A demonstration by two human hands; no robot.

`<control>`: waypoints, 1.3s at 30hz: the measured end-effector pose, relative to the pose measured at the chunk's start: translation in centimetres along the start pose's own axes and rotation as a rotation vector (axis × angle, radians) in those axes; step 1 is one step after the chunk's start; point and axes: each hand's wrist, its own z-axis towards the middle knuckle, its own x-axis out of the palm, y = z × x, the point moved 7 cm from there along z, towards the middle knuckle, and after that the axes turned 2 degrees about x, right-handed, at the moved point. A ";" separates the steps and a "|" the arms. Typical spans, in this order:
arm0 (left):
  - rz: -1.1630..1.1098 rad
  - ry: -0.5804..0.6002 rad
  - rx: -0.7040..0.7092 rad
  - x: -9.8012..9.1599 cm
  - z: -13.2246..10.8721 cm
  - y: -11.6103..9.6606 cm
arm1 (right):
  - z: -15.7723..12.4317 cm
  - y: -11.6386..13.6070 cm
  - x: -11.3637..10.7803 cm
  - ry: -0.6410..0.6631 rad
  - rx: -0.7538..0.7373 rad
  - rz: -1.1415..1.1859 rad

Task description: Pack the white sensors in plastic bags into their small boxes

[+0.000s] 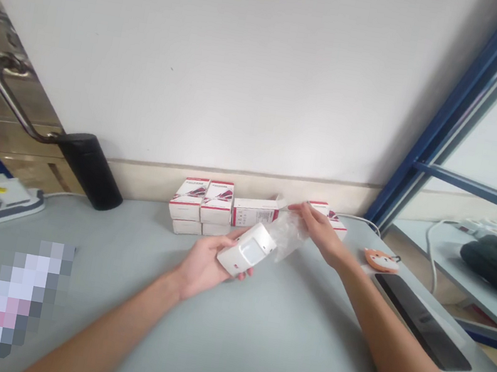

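My left hand (pixel 209 263) is wrapped round a white motion sensor (pixel 248 251) with a pale rectangular window and a small red mark. The sensor tilts up to the right, above the table. My right hand (pixel 317 228) is at the top of a crumpled clear plastic bag (pixel 288 236), its fingers pointing left and closed on it; the thumb's grip is partly hidden. Just behind the bag lies a white and red box (pixel 254 212) with a raised flap at its right end. Another white and red box (pixel 335 221) is partly covered by my right hand.
Several white and red boxes (pixel 191 199) stand stacked against the wall. A black cylinder (pixel 91 171) and a power strip (pixel 2 205) are at the left. On the right lie an orange and white object (pixel 381 261) and a dark-topped flat device (pixel 423 323), beside a blue frame (pixel 434 125).
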 end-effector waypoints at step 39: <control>0.387 -0.218 0.232 -0.9 0.0 -1.1 | -5.8 5.6 6.6 -0.063 -0.601 -0.299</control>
